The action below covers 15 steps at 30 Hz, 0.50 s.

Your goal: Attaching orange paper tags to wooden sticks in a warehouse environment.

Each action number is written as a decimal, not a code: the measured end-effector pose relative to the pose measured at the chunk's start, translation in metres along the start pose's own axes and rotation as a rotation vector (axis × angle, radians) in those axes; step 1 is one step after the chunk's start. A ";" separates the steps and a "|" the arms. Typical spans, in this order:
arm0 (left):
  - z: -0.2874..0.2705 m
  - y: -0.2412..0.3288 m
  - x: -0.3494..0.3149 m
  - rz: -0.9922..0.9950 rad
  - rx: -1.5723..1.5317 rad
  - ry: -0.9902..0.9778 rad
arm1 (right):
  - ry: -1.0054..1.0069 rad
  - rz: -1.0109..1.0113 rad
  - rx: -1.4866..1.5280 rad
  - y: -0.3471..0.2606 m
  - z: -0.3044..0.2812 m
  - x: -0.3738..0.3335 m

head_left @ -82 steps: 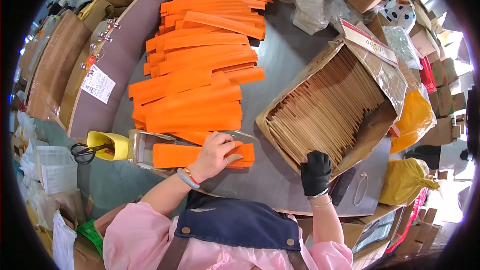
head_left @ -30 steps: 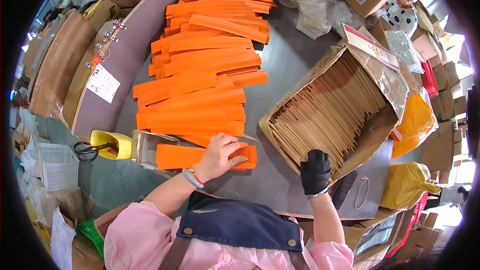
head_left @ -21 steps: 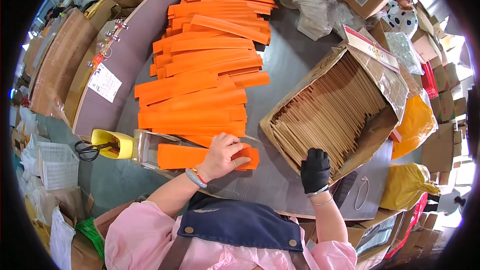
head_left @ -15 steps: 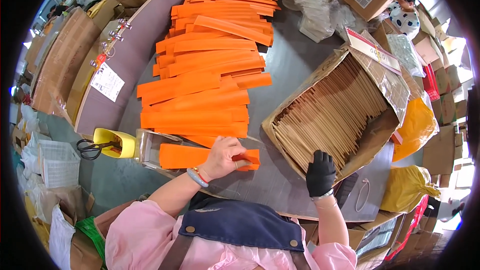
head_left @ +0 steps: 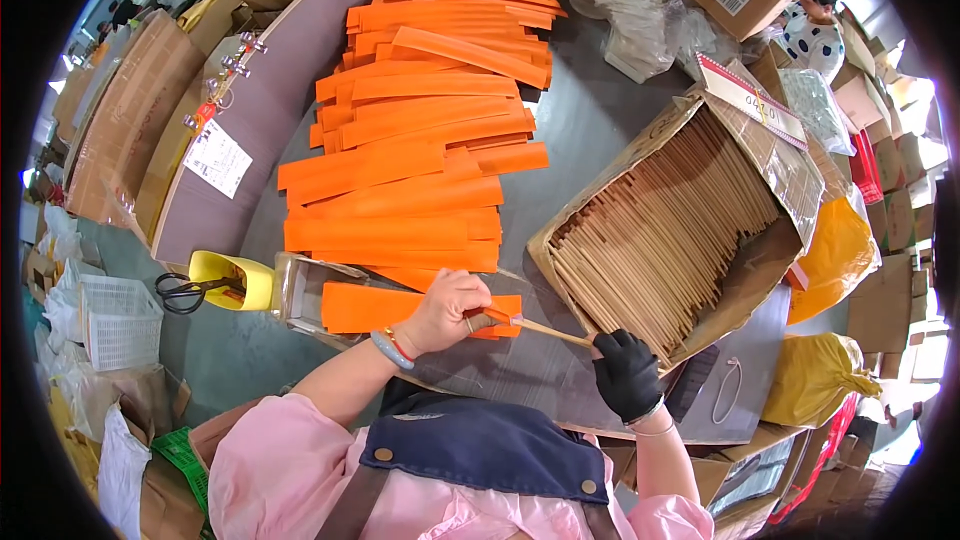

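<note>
My left hand (head_left: 447, 312) is closed, pinching the end of a flat orange strip (head_left: 508, 304) just above a short stack of the same strips (head_left: 358, 308). In my right hand (head_left: 627, 375), which wears a black glove, is one end of a thin wooden stick (head_left: 552, 332). The stick's other end meets the orange strip at my left fingertips; whether it sits inside or against it I cannot tell. A cardboard box (head_left: 815, 180) lies tilted beside my right hand, packed with rows of similar wooden sticks (head_left: 655, 240).
Many orange strips (head_left: 420, 160) lie in overlapping rows up the grey table (head_left: 570, 100). Left of the stack are a clear tray (head_left: 298, 290) and a yellow cup (head_left: 255, 285) with black scissors (head_left: 180, 292). Plastic bags (head_left: 640, 30) lie beyond the box; a person (head_left: 812, 40) is at far right.
My right hand has moved left from the box's near edge and now holds a wooden stick reaching to the left hand. The left hand has barely moved.
</note>
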<state>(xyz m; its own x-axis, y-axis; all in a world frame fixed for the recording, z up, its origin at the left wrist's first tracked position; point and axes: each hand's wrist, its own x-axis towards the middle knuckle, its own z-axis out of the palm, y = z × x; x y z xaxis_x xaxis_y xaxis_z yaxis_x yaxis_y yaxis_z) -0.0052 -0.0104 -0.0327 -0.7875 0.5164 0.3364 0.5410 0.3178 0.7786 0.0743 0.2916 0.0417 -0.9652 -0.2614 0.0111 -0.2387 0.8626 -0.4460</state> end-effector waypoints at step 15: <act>-0.007 0.003 0.003 0.004 0.003 -0.026 | -0.070 0.045 -0.043 -0.011 -0.013 0.001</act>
<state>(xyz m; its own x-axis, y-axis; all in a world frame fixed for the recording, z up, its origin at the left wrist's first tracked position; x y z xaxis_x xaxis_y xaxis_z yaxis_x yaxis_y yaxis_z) -0.0078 -0.0133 -0.0257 -0.7776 0.5379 0.3257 0.5451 0.3184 0.7756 0.0749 0.2880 0.0585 -0.9655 -0.2505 -0.0716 -0.2011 0.8914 -0.4061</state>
